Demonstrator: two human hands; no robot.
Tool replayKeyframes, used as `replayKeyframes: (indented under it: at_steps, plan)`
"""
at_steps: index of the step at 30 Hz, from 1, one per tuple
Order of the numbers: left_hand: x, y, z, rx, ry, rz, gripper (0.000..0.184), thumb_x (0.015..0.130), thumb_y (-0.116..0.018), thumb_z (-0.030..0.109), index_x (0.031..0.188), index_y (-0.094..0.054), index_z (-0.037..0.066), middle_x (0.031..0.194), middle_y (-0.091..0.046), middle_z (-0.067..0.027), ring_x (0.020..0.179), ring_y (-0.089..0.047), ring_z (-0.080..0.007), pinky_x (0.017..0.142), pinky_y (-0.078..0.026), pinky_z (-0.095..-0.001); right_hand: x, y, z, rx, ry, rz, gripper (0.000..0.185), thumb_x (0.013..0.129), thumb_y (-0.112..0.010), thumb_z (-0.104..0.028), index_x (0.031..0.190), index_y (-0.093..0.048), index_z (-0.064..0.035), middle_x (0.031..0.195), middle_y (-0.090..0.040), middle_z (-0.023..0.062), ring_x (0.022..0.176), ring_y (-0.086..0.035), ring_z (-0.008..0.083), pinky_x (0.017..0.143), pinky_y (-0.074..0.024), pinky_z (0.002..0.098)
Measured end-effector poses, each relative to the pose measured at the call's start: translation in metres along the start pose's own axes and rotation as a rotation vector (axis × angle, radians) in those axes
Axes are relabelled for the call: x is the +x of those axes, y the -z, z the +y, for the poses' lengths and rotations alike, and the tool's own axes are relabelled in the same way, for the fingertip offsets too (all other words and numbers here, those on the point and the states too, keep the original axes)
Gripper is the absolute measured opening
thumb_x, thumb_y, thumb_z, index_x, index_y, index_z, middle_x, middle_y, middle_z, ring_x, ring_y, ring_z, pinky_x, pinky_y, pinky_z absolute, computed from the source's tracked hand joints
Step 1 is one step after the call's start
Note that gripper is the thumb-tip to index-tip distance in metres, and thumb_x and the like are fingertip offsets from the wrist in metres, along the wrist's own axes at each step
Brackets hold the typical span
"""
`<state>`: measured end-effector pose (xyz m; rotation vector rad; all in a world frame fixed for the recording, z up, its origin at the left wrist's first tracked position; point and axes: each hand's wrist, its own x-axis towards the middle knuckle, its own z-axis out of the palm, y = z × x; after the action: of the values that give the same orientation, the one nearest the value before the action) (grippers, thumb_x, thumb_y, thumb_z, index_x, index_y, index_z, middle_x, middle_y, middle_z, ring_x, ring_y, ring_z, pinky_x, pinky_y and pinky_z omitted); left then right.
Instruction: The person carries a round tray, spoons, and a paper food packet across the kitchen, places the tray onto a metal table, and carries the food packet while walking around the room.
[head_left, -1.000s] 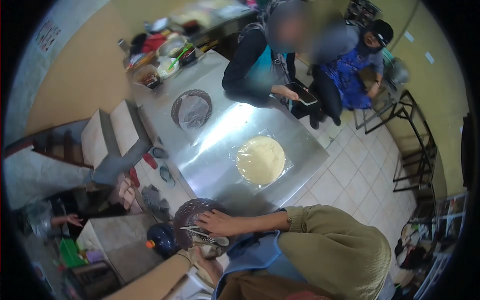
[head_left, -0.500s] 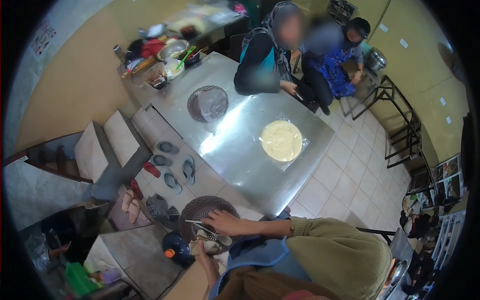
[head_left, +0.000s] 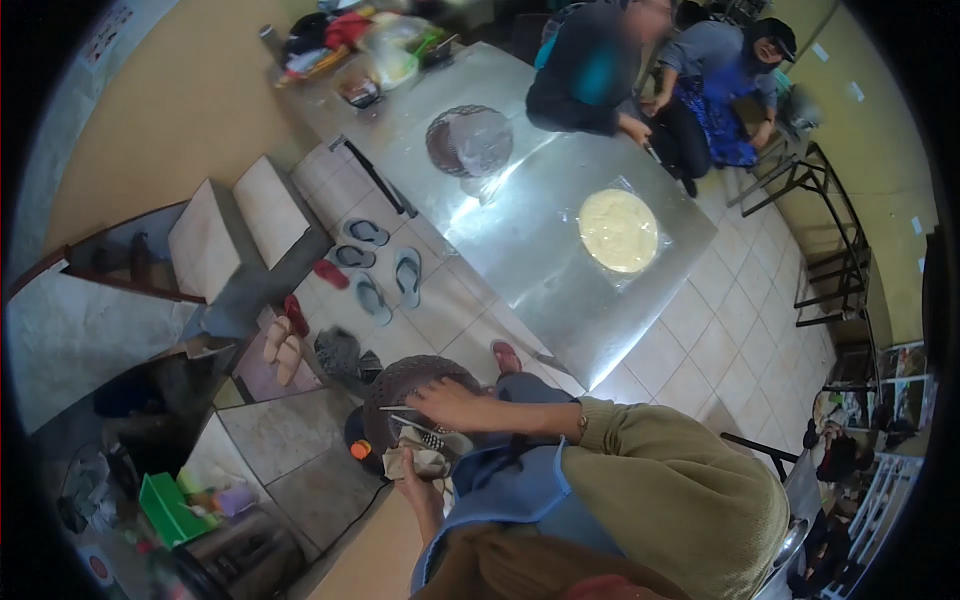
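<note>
My right hand (head_left: 448, 405) lies palm down over a dark woven basket (head_left: 420, 368), its fingers spread across the inside beside several utensils. A pale utensil handle (head_left: 398, 408) sticks out next to its fingertips, and a black-and-white patterned piece (head_left: 432, 440) shows below. Under the basket's near side, my left hand (head_left: 418, 492) is closed around a beige cloth (head_left: 418, 460). Across the metal table (head_left: 540, 260) lies a round, flat, pale yellow sheet (head_left: 618, 230) on clear plastic. Another woven basket (head_left: 445, 140) with plastic in it stands farther back.
Two people (head_left: 590, 75) (head_left: 715, 90) are beyond the table. Bowls (head_left: 395, 68) crowd its back left. Sandals (head_left: 408, 277) lie on the floor near white steps (head_left: 265, 215). A bottle with an orange cap (head_left: 360, 449) is beside the held basket; metal frames (head_left: 825, 190) stand right.
The view has turned, so the table now appears higher and farther right. Both hands stay at the basket. The nearer person's phone hand has lowered toward the table edge.
</note>
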<state>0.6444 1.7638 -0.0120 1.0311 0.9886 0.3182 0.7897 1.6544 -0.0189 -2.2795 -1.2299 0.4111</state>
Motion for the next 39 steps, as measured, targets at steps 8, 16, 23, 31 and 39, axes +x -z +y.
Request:
replayKeyframes:
  at_steps: [8, 16, 23, 31, 39]
  plan:
    - [0.030, 0.000, 0.007, -0.124, -0.032, 0.020, 0.036, 0.082, -0.060, 0.019, 0.110, -0.050, -0.002, 0.103, -0.057, -0.0095, 0.089, -0.057, -0.0184, 0.075, -0.046, -0.0303, 0.049, 0.016, 0.014, 0.346, -0.028, -0.049, 0.033, 0.075, -0.049, -0.006, 0.107, -0.046, -0.0069, 0.075, -0.057, 0.0212, 0.070, -0.059, 0.0366, 0.061, -0.0437, 0.0457]
    - [0.105, -0.044, 0.036, -0.135, -0.020, 0.058, 0.036, 0.081, -0.061, 0.018, 0.110, -0.050, 0.001, 0.103, -0.057, -0.0078, 0.089, -0.057, -0.0190, 0.075, -0.047, -0.0308, 0.110, 0.071, 0.080, 0.829, -0.047, 0.133, 0.032, 0.076, -0.044, -0.005, 0.108, -0.046, -0.0056, 0.073, -0.055, 0.0071, 0.061, -0.054, 0.0154, 0.054, -0.0418, 0.0292]
    - [0.164, -0.120, 0.091, -0.115, 0.097, 0.001, 0.038, 0.081, -0.062, 0.022, 0.110, -0.050, 0.001, 0.104, -0.055, -0.0087, 0.090, -0.057, -0.0195, 0.074, -0.047, -0.0337, 0.158, 0.130, 0.145, 1.262, -0.317, 0.018, 0.028, 0.077, -0.047, -0.009, 0.104, -0.050, -0.0052, 0.067, -0.053, 0.0040, 0.058, -0.049, 0.0116, 0.055, -0.0394, 0.0252]
    - [0.239, -0.156, 0.103, -0.042, 0.105, -0.089, 0.041, 0.081, -0.063, 0.026, 0.111, -0.049, 0.002, 0.102, -0.057, -0.0074, 0.089, -0.058, -0.0188, 0.077, -0.047, -0.0315, 0.168, 0.170, 0.217, 1.049, -0.559, 0.658, 0.017, 0.083, -0.052, -0.013, 0.098, -0.053, -0.0057, 0.064, -0.047, -0.0027, 0.056, -0.042, 0.0057, 0.050, -0.0344, 0.0221]
    - [0.314, -0.227, 0.155, -0.001, 0.184, -0.276, 0.038, 0.080, -0.064, 0.023, 0.107, -0.051, 0.000, 0.097, -0.057, -0.0088, 0.082, -0.059, -0.0192, 0.070, -0.049, -0.0318, 0.135, 0.198, 0.275, 0.638, -0.940, 1.283, 0.029, 0.083, -0.056, -0.012, 0.111, -0.052, -0.0066, 0.063, -0.045, -0.0025, 0.054, -0.040, 0.0046, 0.049, -0.0343, 0.0218]
